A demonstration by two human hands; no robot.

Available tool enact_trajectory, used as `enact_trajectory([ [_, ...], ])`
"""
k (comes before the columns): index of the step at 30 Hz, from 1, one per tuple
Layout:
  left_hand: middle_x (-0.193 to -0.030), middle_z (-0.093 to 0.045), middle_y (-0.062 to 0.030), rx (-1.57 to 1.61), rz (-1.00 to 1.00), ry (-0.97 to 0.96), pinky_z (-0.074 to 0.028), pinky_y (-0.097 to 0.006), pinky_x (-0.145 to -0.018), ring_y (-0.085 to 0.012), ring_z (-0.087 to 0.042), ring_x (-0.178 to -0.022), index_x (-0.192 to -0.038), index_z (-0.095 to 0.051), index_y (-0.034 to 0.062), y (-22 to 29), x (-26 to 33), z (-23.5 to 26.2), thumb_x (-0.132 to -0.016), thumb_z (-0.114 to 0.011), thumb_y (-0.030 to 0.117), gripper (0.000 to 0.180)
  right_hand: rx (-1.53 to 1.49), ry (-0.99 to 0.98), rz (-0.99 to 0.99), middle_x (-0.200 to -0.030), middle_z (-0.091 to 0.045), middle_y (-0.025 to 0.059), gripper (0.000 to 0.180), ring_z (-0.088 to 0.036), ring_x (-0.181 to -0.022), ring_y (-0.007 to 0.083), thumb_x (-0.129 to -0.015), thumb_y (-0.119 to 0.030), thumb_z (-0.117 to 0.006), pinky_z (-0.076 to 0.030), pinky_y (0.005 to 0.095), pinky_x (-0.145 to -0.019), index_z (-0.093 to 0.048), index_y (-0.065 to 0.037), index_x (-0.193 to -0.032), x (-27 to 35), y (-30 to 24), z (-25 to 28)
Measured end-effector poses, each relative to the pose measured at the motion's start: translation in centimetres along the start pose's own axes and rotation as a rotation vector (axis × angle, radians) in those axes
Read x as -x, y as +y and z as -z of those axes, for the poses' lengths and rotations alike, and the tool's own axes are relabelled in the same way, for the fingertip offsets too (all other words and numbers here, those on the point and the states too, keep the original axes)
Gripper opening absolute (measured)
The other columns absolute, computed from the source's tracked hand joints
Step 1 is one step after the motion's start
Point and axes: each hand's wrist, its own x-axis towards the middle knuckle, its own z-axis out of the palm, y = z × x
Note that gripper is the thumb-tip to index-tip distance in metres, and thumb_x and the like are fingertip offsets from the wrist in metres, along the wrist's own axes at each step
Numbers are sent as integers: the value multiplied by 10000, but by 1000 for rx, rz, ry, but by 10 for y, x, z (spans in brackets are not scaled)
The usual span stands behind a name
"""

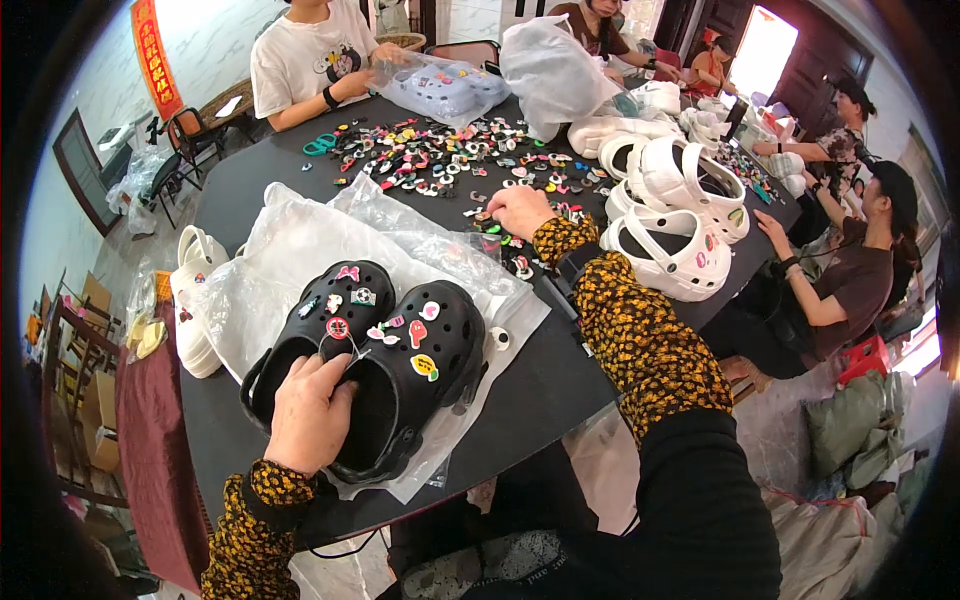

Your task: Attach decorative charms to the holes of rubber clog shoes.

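Note:
A pair of black clogs (pixel 455 330) decorated with small colourful charms lies side by side on clear plastic bags (pixel 270 235), toes away from me. My left hand (pixel 312 410) is closed on the clogs' inner edges where the two meet, the thumb inside the right-hand clog's opening. Farther off, my right hand (pixel 520 210) reaches to the near edge of a spread of loose shoe charms (pixel 440 160). Its fingers are curled down and together among the charms; what they pinch, if anything, is hidden.
White clogs (pixel 670 250) are stacked right of my right hand. Another white clog pair (pixel 197 300) stands at the table's left edge. Across the dark table (pixel 540 385), a person handles bagged blue clogs (pixel 445 90). Other people sit along the right side near more white shoes.

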Motion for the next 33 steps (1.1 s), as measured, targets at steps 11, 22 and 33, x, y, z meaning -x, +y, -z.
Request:
enact_trajectory([
  [11, -859, -584, -156, 9, -14, 3, -457, -419, -723, -347, -549, -849, -1010, -630, 11, 3, -2, -2, -743, -628, 39, 269, -170, 51, -9, -883, -662, 131, 188, -633, -888, 270, -733, -135, -609, -482, 406, -785, -684, -87, -899, -4, 23, -6],
  [22, -843, -578, -151, -10, -8, 23, -459, -420, -724, -342, -548, -842, -1003, -631, 14, -1, 0, -3, -741, -634, 47, 265, -1448, -270, -189, -1017, -629, 137, 202, -625, -908, 203, -917, -68, -519, -511, 337, -745, -523, -10, -1110, 31, -4, 38],
  [33, -870, -596, -137, -45, -28, 19, -469, -417, -757, -327, -556, -878, -1012, -629, 47, 0, 1, -2, -768, -622, 87, 247, -1001, -218, -128, -784, -610, 33, 194, -558, -589, 74, -910, -96, -480, -481, 229, -547, -591, -29, -1055, 57, -90, 54],
])
